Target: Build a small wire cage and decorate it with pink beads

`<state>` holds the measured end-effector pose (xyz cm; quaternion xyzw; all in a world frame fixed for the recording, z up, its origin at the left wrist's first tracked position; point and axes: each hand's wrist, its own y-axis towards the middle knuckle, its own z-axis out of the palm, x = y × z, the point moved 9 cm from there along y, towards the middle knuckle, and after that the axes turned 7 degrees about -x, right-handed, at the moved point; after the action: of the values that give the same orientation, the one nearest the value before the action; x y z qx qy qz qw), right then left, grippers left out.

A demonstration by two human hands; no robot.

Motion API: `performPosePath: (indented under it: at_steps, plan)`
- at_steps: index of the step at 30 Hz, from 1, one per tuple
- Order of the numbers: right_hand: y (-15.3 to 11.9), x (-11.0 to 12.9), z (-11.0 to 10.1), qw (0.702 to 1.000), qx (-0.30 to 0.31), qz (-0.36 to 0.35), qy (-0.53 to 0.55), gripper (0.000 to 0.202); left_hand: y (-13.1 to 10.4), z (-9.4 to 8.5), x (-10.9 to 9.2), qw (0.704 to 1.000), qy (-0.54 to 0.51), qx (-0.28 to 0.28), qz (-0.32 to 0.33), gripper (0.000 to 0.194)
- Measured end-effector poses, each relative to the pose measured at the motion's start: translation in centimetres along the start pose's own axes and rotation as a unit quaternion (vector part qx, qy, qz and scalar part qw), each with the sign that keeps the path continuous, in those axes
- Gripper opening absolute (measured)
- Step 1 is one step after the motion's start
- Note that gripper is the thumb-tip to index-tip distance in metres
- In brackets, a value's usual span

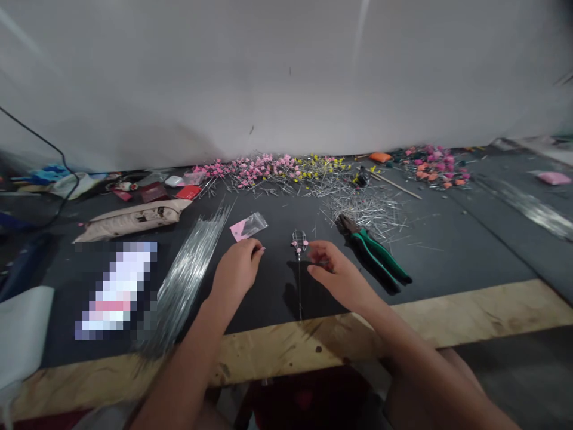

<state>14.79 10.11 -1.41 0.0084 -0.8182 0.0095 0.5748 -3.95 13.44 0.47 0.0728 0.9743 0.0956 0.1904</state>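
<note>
A small wire piece (299, 276), with a looped cage-like head, a straight stem and pink bits around the head, lies on the dark table between my hands. My right hand (333, 272) is just right of its head, thumb and fingers apart, holding nothing that I can see. My left hand (238, 267) is closed in a pinch on the left; whatever is between its fingertips is too small to make out. Just beyond it lies a clear plastic packet (249, 227) with pink material inside. Green-handled pliers (373, 254) rest to the right of my right hand.
A bundle of straight wires (190, 278) lies left, beside a blurred-out bright rectangle (117, 289) and a beige packet (134, 220). Along the wall are pink-tipped wires (264, 169), yellow-tipped wires (320, 166), loose wire pieces (367, 206) and orange-and-magenta-tipped ones (434, 164). A pale strip (447, 313) borders the front edge.
</note>
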Motion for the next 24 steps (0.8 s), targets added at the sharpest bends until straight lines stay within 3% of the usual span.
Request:
performPosePath:
  at_steps: [5,9,19,24]
  plan:
    - [-1.0,0.6,1.2,0.994,0.043,0.019,0.098,0.031,-2.2,-0.7,-3.1,0.982,-0.186,0.017,-0.026,0.014]
    - [-1.7,1.1,2.1,0.988,0.091,0.039,0.122,0.024,-3.7,-1.2,-5.6,0.974,-0.224,0.014,0.01,0.009]
    - [-1.9,0.8,2.3,0.989,0.099,0.067,0.091,0.017,-5.3,-1.2,-6.1,0.978,-0.197,-0.02,0.064,0.011]
    - [-2.0,0.7,2.5,0.989,0.115,0.057,0.08,0.018,-5.5,-0.8,-6.5,0.975,-0.206,0.003,0.082,0.012]
